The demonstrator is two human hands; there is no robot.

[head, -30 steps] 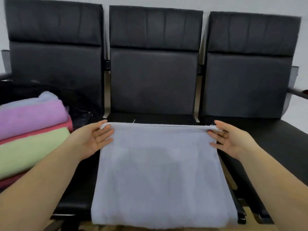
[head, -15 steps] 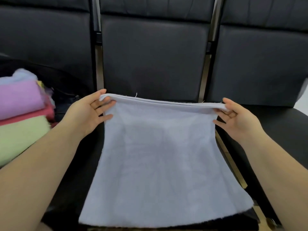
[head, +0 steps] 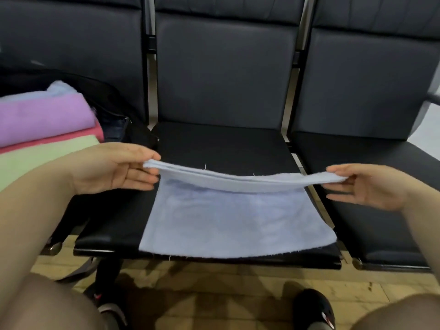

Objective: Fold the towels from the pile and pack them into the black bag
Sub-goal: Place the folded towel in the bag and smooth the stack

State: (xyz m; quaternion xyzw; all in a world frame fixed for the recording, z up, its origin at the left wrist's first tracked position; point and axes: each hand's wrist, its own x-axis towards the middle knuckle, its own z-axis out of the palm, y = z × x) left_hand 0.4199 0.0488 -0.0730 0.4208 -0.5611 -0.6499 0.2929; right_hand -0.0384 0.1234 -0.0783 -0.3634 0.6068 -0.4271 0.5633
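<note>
This looks like a waiting area or lobby: a row of joined black padded chairs (head: 223, 79) on a shared metal frame fills the upper frame, an armrest (head: 432, 98) shows at right edge, and yellowish floor tiles (head: 214, 282) lie along the bottom.

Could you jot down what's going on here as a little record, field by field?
activity: folding a light blue towel
left hand: pinches the towel's left corner
right hand: pinches the towel's right corner
towel position: near edge lies on the middle seat, far edge lifted
folded stack: purple, pink and green towels, at the left
black bag: behind the stack, on the left seat
floor: tiled, a shoe showing
</note>
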